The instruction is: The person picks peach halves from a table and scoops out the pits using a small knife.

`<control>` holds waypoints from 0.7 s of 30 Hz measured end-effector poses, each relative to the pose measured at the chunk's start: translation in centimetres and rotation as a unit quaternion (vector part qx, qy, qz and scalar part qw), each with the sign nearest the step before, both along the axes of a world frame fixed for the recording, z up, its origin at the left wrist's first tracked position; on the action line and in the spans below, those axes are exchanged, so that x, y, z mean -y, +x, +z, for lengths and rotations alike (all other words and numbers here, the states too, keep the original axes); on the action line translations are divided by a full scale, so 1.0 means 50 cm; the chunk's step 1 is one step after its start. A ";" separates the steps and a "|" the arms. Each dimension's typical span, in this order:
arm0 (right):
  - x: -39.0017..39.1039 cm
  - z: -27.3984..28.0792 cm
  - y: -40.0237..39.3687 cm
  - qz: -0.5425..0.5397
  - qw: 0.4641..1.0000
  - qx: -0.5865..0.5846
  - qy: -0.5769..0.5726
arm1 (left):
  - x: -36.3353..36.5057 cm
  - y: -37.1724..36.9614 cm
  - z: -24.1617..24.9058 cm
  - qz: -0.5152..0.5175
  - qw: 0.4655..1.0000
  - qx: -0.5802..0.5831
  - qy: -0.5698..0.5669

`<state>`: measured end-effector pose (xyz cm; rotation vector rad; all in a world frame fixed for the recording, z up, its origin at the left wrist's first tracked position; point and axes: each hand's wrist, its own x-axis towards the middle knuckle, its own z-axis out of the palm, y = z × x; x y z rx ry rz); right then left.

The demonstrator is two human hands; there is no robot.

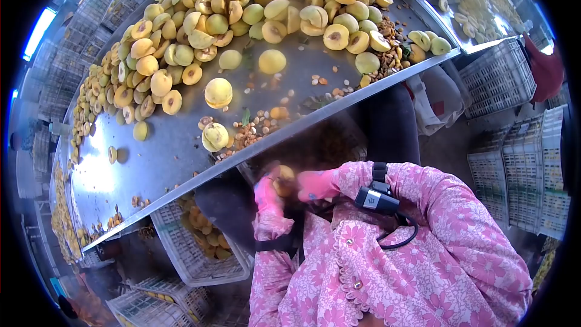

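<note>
Left hand [268, 195]: pink-gloved, upright, curled on round yellow fruit [284, 181]
Right hand [317, 185]: pink-gloved, sideways, beside fruit; grip blurred, can't tell

A rounded, yellow-brown fruit [284, 181], its surface details blurred, sits in the left hand [268, 195].

The table [169, 139] lies in front of me, its near edge just beyond my hands. Fruit pieces [206, 18] are heaped along its far side and left; pits [248, 136] lie nearer me, by the edge. A basket [215, 280] with fruit in it stands low on my left, stacked crates [523, 169] on my right, a bag [437, 98] between table and crates.
</note>
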<state>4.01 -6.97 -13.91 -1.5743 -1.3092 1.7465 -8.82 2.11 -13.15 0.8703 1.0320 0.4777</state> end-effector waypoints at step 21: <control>-0.004 0.187 0.039 -0.138 0.974 -0.128 -0.127 | 0.025 0.039 0.116 0.087 0.974 0.208 -0.019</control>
